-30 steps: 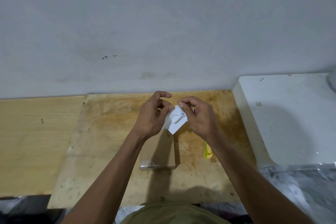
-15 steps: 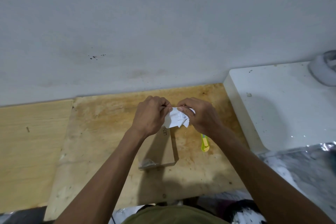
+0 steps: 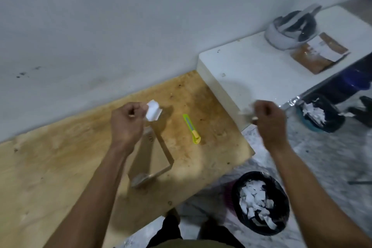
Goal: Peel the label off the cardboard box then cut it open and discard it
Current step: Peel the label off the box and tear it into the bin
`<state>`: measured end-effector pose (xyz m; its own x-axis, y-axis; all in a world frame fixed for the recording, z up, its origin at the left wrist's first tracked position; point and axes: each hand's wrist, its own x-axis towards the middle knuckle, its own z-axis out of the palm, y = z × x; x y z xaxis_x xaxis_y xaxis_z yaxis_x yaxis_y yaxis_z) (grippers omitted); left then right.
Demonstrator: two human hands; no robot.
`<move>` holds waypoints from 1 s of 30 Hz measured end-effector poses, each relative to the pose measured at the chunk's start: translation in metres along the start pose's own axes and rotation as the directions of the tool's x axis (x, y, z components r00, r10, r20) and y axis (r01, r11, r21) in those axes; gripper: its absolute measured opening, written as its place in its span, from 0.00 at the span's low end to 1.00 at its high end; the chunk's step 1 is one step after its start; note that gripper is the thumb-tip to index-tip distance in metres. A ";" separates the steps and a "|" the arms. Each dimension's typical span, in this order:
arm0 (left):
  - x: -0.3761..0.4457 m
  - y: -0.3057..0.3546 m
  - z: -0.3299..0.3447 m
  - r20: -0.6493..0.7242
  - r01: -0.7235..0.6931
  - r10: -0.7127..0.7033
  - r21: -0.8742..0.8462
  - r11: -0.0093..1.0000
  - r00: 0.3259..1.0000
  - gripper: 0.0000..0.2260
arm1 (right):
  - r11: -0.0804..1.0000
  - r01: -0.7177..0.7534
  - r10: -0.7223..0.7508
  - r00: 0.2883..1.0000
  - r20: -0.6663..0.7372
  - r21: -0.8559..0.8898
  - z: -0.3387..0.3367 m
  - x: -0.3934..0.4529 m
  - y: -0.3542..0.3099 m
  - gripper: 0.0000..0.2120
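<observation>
A flat brown cardboard box (image 3: 155, 159) lies on the plywood board (image 3: 60, 159), partly under my left forearm. My left hand (image 3: 126, 123) is above the box's far end, pinching a curled white piece of the label (image 3: 153, 110). My right hand (image 3: 270, 123) is off to the right, past the board's edge, fingers closed on a small pale scrap of label (image 3: 246, 111) that is blurred. A yellow-green utility knife (image 3: 192, 129) rests on the board between my hands, touched by neither.
A black bin (image 3: 281, 225) with white paper scraps stands on the floor below my right forearm. A second bin (image 3: 320, 117) sits further right. The white table (image 3: 251, 70) carries a headset (image 3: 289, 28) and another labelled box (image 3: 320, 52).
My hands were together, working one white label. They have since pulled apart, each with a piece, the right one swinging right. The view has turned right and down, revealing the bins.
</observation>
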<state>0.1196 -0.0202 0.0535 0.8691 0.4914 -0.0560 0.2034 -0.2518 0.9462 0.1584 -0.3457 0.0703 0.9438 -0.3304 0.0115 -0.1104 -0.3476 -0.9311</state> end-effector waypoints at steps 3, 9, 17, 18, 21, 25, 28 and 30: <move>-0.006 0.002 0.001 0.110 -0.090 0.082 0.073 0.993 0.990 0.03 | 0.997 -0.040 0.048 0.991 -0.123 0.067 -0.062 -0.003 0.012 0.04; -0.080 0.024 0.077 0.275 -0.192 0.167 0.067 0.979 0.947 0.03 | 1.000 0.028 -0.029 0.984 -0.175 -0.013 -0.099 -0.069 0.039 0.03; -0.231 0.025 0.168 0.483 -0.275 0.201 0.088 0.957 0.852 0.04 | 0.987 -0.101 0.069 0.969 -0.238 -0.125 -0.212 -0.178 0.113 0.10; -0.248 0.023 0.180 0.511 -0.289 0.199 0.102 0.952 0.836 0.03 | 0.981 -0.113 0.069 0.964 -0.258 -0.158 -0.227 -0.190 0.122 0.10; -0.297 0.024 0.212 0.594 -0.341 0.196 0.142 0.929 0.780 0.03 | 0.963 -0.190 0.120 0.938 -0.326 -0.193 -0.265 -0.219 0.149 0.09; -0.349 0.025 0.246 0.689 -0.404 0.203 0.141 0.904 0.696 0.03 | 0.931 -0.311 0.207 0.880 -0.427 -0.190 -0.297 -0.237 0.183 0.09; -0.368 0.018 0.266 0.734 -0.428 0.166 0.183 0.885 0.658 0.05 | 0.907 -0.385 0.267 0.841 -0.471 -0.173 -0.305 -0.240 0.203 0.08; -0.375 0.011 0.282 0.764 -0.402 0.121 0.192 0.895 0.633 0.05 | 0.885 -0.435 0.309 0.814 -0.491 -0.165 -0.303 -0.240 0.216 0.08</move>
<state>-0.0767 -0.4426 -0.0054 0.9197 -0.3563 -0.1651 -0.0807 -0.5829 0.8086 -0.1862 -0.6077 -0.0228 0.5814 -0.8076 -0.0990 -0.5596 -0.3085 -0.7692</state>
